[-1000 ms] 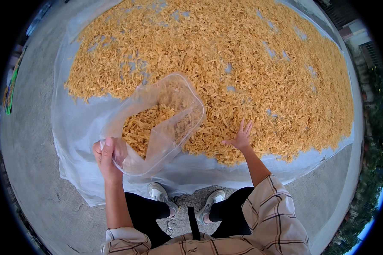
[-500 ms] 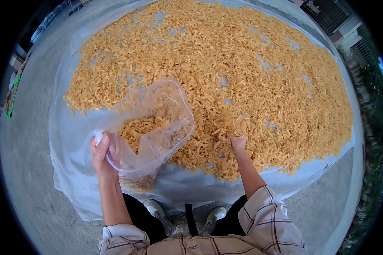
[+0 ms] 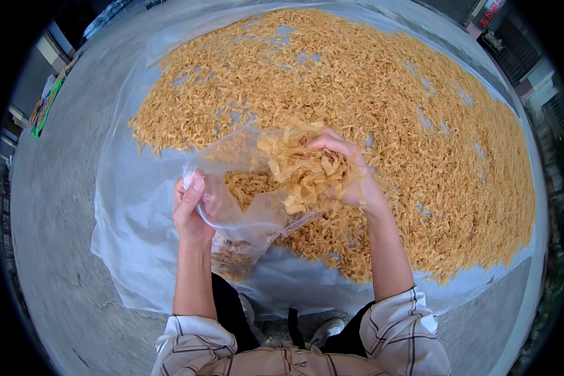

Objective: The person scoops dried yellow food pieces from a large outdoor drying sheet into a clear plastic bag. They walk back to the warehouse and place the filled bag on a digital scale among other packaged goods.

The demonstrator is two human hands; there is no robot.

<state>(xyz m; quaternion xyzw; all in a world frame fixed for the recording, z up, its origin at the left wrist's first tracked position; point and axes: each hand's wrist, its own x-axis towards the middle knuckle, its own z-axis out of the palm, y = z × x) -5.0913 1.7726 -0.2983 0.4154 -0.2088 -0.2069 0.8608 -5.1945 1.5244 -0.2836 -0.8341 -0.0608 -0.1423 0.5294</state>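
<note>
My left hand is closed on the rim of a clear plastic bag, whose mouth gapes toward the right. Yellowish dried strips fill part of the bag. Above the right side of that mouth, my right hand grips a loose handful of dried strips, some of them sticking out between and past the fingers. Part of the bag's rim is hidden behind the handful. A wide layer of the same dried strips lies spread beyond and to the right of both hands.
Under the strips is a pale plastic sheet, its wrinkled near edge close to my feet. Grey concrete surrounds it. At the far left lies a green-edged bundle; plants line the right rim.
My right hand has risen from the spread layer with a handful of strips and moved left to the bag's mouth. My left hand still holds the bag rim. The view has shifted slightly.
</note>
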